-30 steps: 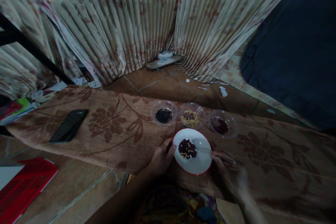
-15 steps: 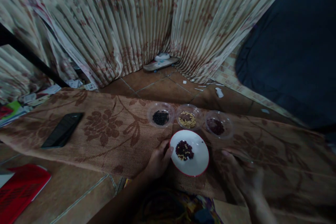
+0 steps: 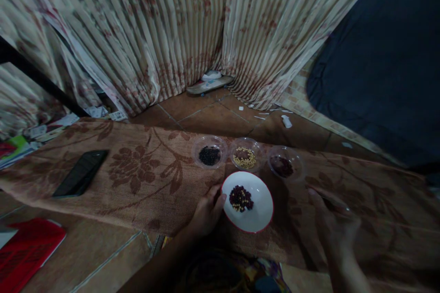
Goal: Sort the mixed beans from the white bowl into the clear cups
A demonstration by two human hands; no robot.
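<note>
My left hand grips the rim of a white bowl with a red edge, thumb over the near side. Inside it, left of the middle, lies a pile of mixed dark red, black and yellow beans. Behind the bowl stand three clear plastic bowls in a row: one with black beans, one with yellow beans, one with dark red beans. To the right, my right hand is raised over the cloth, blurred, its fingers closed round a thin shiny utensil of unclear kind.
A brown flowered cloth covers the table. On its left lies a black phone. Beyond the far edge are a skateboard, small white litter on the tiles and striped curtains. A red bag lies at lower left.
My right hand has moved right, away from the white bowl, with the thin utensil. My left hand keeps its hold on the bowl's rim.
</note>
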